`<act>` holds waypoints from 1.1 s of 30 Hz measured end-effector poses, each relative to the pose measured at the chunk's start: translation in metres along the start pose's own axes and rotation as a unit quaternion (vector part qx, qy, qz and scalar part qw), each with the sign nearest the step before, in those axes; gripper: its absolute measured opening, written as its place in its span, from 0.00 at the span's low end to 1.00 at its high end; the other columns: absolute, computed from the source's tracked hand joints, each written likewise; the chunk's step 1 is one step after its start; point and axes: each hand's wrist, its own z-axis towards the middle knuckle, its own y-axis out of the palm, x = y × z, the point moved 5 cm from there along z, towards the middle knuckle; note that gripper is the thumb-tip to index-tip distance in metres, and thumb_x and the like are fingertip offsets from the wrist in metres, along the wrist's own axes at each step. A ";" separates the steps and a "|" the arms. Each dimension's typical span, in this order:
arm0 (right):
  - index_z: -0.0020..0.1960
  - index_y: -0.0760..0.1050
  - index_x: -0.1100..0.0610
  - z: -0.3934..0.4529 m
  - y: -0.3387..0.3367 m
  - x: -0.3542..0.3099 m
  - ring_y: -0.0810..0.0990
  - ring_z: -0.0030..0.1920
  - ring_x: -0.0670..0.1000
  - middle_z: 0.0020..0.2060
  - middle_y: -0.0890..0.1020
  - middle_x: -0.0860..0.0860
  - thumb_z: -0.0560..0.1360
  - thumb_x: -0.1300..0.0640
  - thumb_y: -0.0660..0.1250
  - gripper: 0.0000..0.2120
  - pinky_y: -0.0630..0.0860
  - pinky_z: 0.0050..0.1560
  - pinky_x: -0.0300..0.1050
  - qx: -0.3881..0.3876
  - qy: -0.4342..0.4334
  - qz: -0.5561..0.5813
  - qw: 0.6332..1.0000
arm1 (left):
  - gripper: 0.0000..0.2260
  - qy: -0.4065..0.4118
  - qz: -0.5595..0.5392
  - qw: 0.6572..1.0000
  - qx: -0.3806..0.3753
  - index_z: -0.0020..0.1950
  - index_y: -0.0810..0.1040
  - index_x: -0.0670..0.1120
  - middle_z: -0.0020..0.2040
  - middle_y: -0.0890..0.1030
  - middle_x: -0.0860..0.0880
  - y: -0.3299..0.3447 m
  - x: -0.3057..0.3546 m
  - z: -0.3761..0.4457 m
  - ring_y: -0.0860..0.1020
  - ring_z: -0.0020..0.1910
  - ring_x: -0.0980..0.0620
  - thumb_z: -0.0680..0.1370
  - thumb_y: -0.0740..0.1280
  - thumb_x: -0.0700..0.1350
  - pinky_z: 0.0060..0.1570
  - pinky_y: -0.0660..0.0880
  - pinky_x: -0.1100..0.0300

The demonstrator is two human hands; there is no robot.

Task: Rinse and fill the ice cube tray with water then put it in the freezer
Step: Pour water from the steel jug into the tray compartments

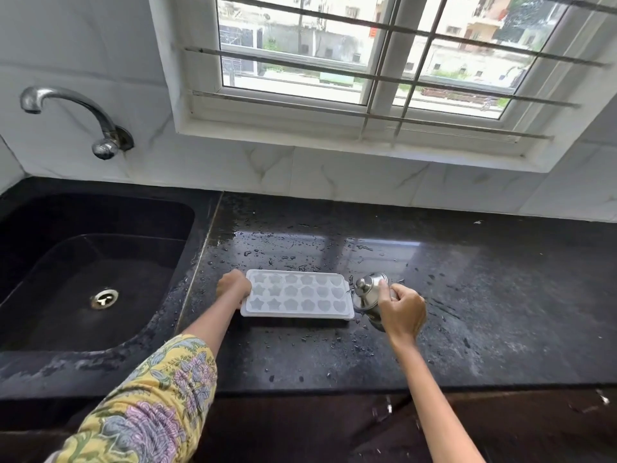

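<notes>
Left hand (233, 286) grips the white ice cube tray (297, 294) by its end on the wet counter (467, 295); right hand (402, 310) is wrapped around a tilted steel jug (369, 292) touching the tray's other end.

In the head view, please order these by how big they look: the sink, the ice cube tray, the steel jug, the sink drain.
Largest to smallest as they look:
1. sink
2. ice cube tray
3. steel jug, partly hidden by the right hand
4. sink drain
</notes>
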 end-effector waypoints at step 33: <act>0.34 0.78 0.67 0.004 0.000 0.045 0.71 0.29 0.50 0.25 0.75 0.52 0.70 0.57 0.69 0.13 0.68 0.35 0.43 0.040 0.255 0.200 0.945 | 0.15 0.000 -0.019 1.000 0.014 0.59 0.76 0.33 0.56 0.80 0.37 -0.003 0.001 -0.007 0.82 0.51 0.41 0.77 0.55 0.31 0.44 0.82 0.51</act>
